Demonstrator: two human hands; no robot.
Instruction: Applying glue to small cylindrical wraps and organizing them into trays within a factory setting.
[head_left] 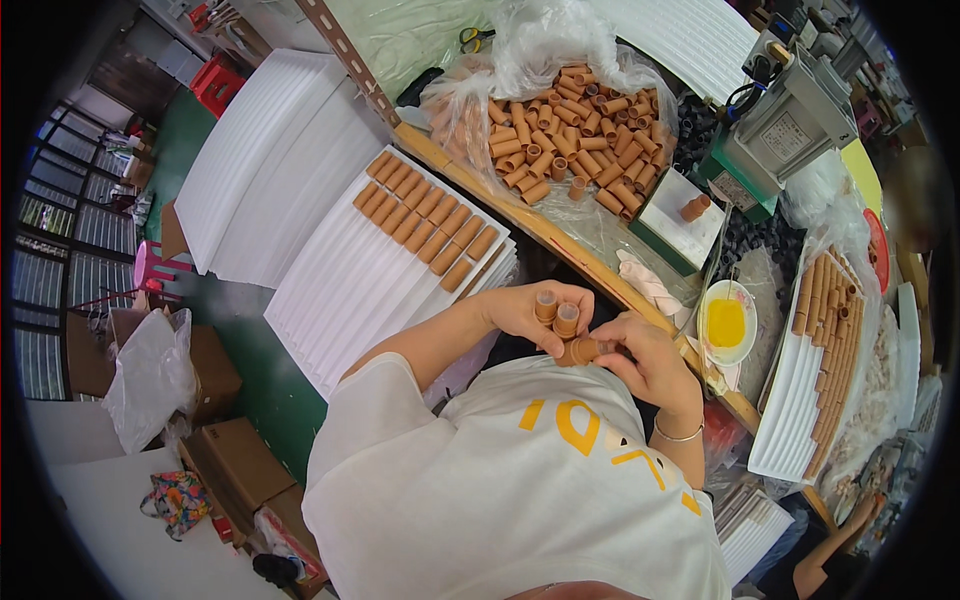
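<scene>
My left hand (532,312) is closed around small brown tubes, held close in front of my shirt. Two of these tubes (565,318) point upward and show pale, translucent open ends. Another brown tube (577,351) lies sideways between both hands. At its right end, the fingers of my right hand (640,358) pinch a translucent end piece. Beyond my left forearm, a white ribbed tray (345,275) carries rows of similar brown tubes (425,222). A clear plastic bag (455,105) on the bench is spread open under a heap of loose brown tubes (570,130).
A wooden bench edge (560,248) runs just beyond my hands. On the bench are a white-topped green box (668,222) bearing one tube, a grey machine (790,120), a bowl (728,350) of yellow liquid and a crumpled cloth (648,285). Another person's arm (840,545) shows lower right.
</scene>
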